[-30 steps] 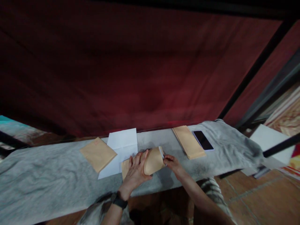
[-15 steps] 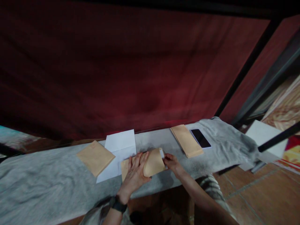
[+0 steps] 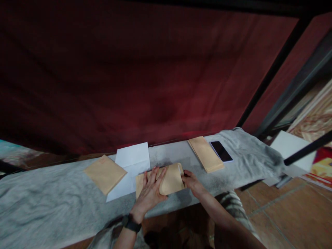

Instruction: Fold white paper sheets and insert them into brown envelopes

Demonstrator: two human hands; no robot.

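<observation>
A brown envelope (image 3: 171,178) lies on the grey cloth-covered table (image 3: 52,204) right in front of me. My left hand (image 3: 151,191) rests flat on its left half with the fingers spread. My right hand (image 3: 190,181) pinches the envelope's right end, where a pale strip at the opening shows. A white sheet of paper (image 3: 131,166) lies just left of the envelope, partly under it.
Another brown envelope (image 3: 104,173) lies to the left on the white sheet's edge. A stack of brown envelopes (image 3: 205,154) and a dark phone (image 3: 221,151) lie at the right. A dark red curtain (image 3: 145,76) hangs behind the table. Tiled floor lies at the lower right.
The envelope's raised right end has come down flatter against the table. My right hand moved slightly left with it. My left hand stayed on the envelope.
</observation>
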